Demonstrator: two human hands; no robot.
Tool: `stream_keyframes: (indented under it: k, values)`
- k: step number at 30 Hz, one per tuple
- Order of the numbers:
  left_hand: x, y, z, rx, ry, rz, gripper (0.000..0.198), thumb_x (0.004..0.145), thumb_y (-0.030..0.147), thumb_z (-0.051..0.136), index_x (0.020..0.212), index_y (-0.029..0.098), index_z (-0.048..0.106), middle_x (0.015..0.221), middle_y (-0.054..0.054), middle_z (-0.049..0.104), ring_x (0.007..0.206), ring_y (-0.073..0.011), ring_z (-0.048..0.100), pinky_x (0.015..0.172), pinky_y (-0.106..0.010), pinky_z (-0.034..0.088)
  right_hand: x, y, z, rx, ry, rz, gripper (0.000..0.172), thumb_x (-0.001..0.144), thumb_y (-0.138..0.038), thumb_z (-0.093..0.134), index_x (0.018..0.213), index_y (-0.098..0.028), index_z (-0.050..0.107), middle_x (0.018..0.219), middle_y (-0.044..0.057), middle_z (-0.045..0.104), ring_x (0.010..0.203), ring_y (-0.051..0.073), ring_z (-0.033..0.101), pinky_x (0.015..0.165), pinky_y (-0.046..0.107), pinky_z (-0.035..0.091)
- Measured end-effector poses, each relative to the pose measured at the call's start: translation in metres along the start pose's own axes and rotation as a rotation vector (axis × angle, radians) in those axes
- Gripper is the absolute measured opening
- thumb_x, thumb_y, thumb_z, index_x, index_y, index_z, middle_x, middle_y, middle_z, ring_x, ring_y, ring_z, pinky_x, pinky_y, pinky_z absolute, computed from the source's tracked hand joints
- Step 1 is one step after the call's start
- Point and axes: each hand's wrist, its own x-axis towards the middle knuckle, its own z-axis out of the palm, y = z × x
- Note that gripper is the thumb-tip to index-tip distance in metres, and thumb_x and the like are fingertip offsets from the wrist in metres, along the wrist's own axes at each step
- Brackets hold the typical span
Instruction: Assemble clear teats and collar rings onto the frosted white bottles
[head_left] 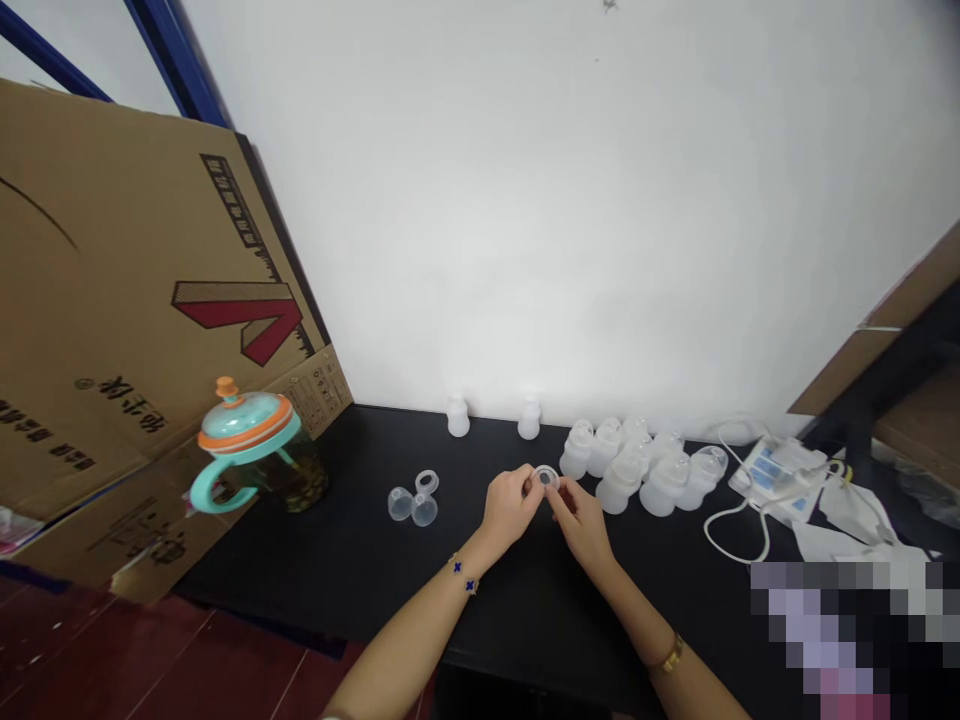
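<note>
My left hand (pixel 511 507) and my right hand (pixel 582 518) meet over the black table, fingers closed on opposite sides of a translucent bottle collar ring (pixel 546 473). Whether a nipple sits inside the ring is too small to tell. To the left lie another collar ring (pixel 427 482) and two clear domed caps (pixel 400 504). Several capped baby bottles (pixel 620 478) stand grouped just right of my hands. Against the wall are two white bottles without domed caps, one on the left (pixel 458 417) and one nearer my hands (pixel 529 418).
On the left a teal and orange lidded jug (pixel 259 450) stands by a large cardboard box (pixel 135 300). White cables (pixel 739 540), a blue-and-white packet (pixel 776 478) and crumpled white sheets (pixel 855 520) lie at the right. The white wall (pixel 570 220) bounds the table's back.
</note>
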Motion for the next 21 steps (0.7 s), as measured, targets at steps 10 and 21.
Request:
stream_keyframes:
  k: [10,21]
  values:
    - [0.0018,-0.0031,-0.0011,0.212,0.067,0.104,0.022,0.088,0.023,0.055,0.067,0.022,0.053,0.062,-0.001,0.059,0.064,-0.0178,0.057,0.068,-0.030,0.036,0.0044,0.0066,0.0024,-0.024,0.000,0.042,0.042,0.094,-0.058,0.051,0.112,-0.022,0.063,0.091,0.005,0.072,0.063,0.019,0.062,0.058,0.030,0.047]
    - [0.0025,-0.0028,-0.0046,0.041,0.096,0.103,0.008,0.090,0.026,0.057,0.087,0.021,0.062,0.080,-0.001,0.067,0.077,-0.0173,0.063,0.075,-0.029,0.044,0.0055,0.0027,-0.0013,-0.051,0.024,0.016,0.048,0.095,-0.063,0.048,0.104,-0.021,0.069,0.085,0.005,0.073,0.061,0.019,0.061,0.058,0.030,0.047]
